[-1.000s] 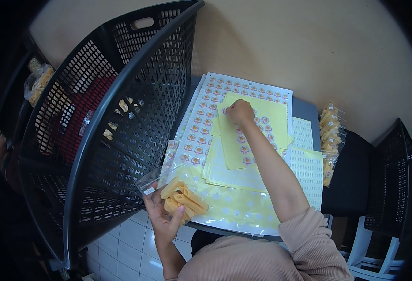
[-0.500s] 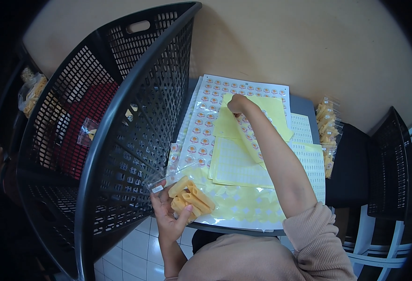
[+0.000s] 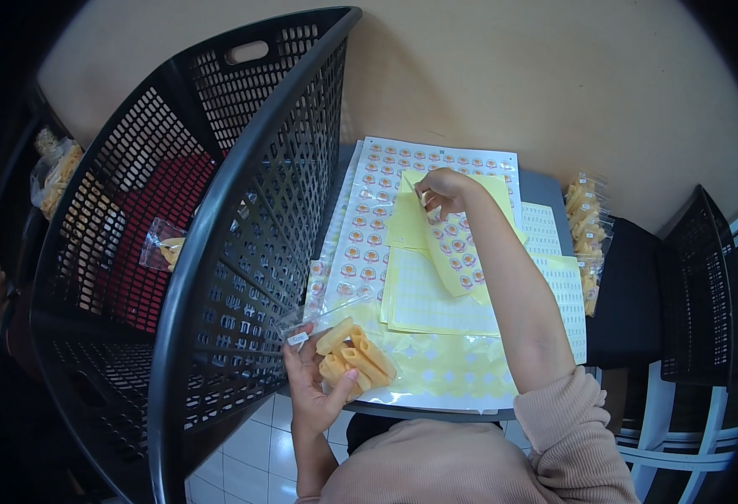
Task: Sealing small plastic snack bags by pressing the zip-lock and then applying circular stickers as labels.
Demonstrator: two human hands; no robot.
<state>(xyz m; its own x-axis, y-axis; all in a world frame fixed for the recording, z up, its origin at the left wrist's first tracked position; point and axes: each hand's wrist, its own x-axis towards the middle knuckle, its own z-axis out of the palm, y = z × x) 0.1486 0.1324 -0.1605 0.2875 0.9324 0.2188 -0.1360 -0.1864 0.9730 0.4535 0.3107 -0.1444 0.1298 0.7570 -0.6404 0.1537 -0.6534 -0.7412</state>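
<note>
Stickers lie far from the snack bag (image 3: 348, 349) we cup in our left hand (image 3: 317, 388); our right hand (image 3: 443, 190) pinches at the yellow sticker sheet (image 3: 457, 244), its long axis running toward us.

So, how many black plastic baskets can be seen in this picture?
2. One large black basket stands tilted at the left, beside the table. A second black basket is at the right edge, only partly visible. More may be hidden.

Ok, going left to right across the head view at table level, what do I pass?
Black mesh basket → left hand holding the clear bag of yellow rolls → right hand on the sticker sheets → packed snack bags → black crate.
</note>
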